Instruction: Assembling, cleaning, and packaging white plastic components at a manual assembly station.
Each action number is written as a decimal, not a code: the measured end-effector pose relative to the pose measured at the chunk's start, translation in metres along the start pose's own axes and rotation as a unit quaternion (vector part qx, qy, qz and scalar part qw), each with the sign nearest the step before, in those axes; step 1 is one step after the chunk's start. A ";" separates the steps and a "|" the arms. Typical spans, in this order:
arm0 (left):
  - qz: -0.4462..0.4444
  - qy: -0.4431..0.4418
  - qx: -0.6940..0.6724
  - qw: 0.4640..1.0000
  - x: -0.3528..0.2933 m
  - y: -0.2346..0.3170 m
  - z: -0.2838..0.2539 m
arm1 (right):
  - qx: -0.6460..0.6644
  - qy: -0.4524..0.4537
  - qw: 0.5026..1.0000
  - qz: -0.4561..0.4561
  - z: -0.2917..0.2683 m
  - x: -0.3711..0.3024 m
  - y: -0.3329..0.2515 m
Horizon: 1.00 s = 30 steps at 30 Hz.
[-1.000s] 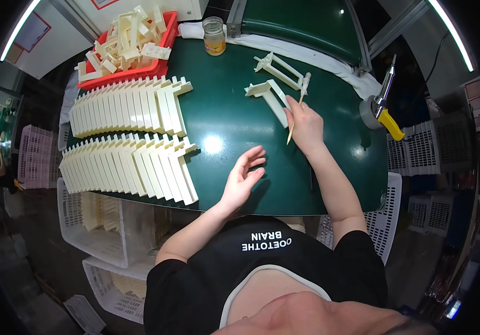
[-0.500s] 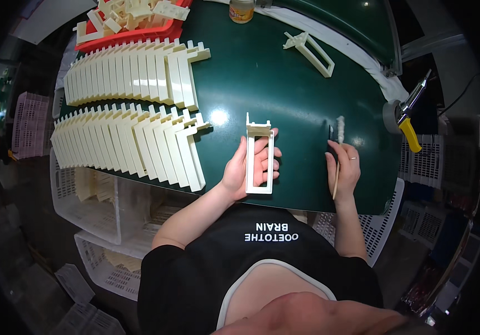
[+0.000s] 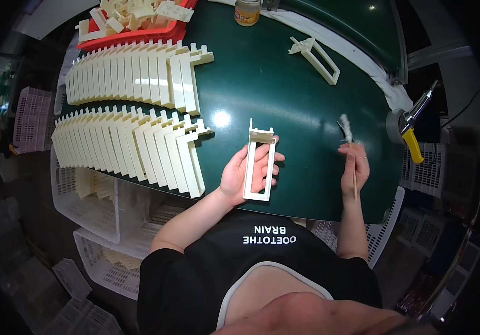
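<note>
Near the table's front edge my left hand (image 3: 239, 174) holds a cream plastic frame (image 3: 266, 196), a long open rectangle with small prongs at its far end. My fingers show behind and through its opening. To the right, my right hand (image 3: 356, 166) is closed round a thin wooden stick swab (image 3: 347, 129), its fluffy white tip pointing away from me. A small thin dark shape lies beside the tip; I cannot make out what it is. A similar cream frame (image 3: 322, 64) lies at the far right of the table.
Two rows of cream plastic parts (image 3: 122, 142) stand at the left on the green table (image 3: 301, 162). Behind them is a red tray (image 3: 134, 38) of loose parts, with a jar (image 3: 247, 12) at the back. A yellow-handled tool (image 3: 413, 145) hangs at the right edge; white crates (image 3: 86, 215) stand below left.
My right hand has shifted right with the swab, and the tip has tilted slightly left. My left hand still holds the frame, which leans slightly more. The whole view has shifted a little.
</note>
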<state>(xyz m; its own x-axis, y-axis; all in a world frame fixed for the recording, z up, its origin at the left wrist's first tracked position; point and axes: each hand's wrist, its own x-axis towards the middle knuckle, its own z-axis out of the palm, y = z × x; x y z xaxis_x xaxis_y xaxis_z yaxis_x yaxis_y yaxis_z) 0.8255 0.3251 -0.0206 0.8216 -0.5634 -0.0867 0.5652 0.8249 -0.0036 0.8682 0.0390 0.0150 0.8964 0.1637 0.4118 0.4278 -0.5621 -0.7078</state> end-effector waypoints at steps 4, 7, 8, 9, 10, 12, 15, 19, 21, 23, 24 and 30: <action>-0.025 -0.001 -0.061 0.998 0.002 0.003 -0.002 | 0.373 -0.014 0.917 0.141 0.041 -0.017 -0.047; -0.026 0.006 -0.053 0.998 0.000 0.003 0.003 | 0.434 -0.032 0.896 0.092 0.057 -0.018 -0.052; -0.028 0.005 -0.051 0.998 -0.001 0.003 0.003 | 0.451 -0.014 0.886 0.104 0.061 -0.017 -0.054; -0.026 0.010 -0.041 0.999 0.000 0.003 0.002 | 0.468 0.005 0.876 0.117 0.064 -0.017 -0.055; -0.023 0.014 -0.032 0.999 -0.001 0.002 0.001 | 0.468 0.007 0.876 0.116 0.065 -0.015 -0.055; -0.018 0.016 -0.027 0.999 -0.002 -0.001 -0.002 | 0.463 -0.039 0.875 0.133 0.068 -0.012 -0.055; -0.013 0.033 -0.009 0.999 -0.001 -0.002 0.000 | 0.441 -0.096 0.879 0.157 0.073 -0.001 -0.070; -0.030 0.044 0.046 0.998 0.003 -0.007 -0.006 | 0.316 -0.102 0.940 0.081 0.082 0.002 -0.067; -0.051 0.027 0.029 0.998 0.005 -0.009 -0.011 | 0.321 -0.109 0.930 0.143 0.078 0.002 -0.083; -0.041 0.023 -0.008 0.999 0.001 -0.006 0.003 | 0.285 -0.154 0.943 0.080 0.082 -0.005 -0.072; -0.002 0.013 0.021 1.000 0.002 -0.006 -0.013 | 0.381 -0.207 0.886 0.162 0.082 -0.004 -0.083; -0.013 0.038 0.037 0.998 0.000 -0.003 -0.001 | 0.476 0.049 0.877 0.055 -0.008 0.028 -0.061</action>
<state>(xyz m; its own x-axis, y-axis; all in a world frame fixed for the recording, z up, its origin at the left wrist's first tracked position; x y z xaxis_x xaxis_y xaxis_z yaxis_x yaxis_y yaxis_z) 0.8237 0.3227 -0.0215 0.7998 -0.5778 -0.1629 0.5932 0.8022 0.0669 0.8666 0.0712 0.0741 0.9437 0.0552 0.3262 0.2844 0.3682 -0.8852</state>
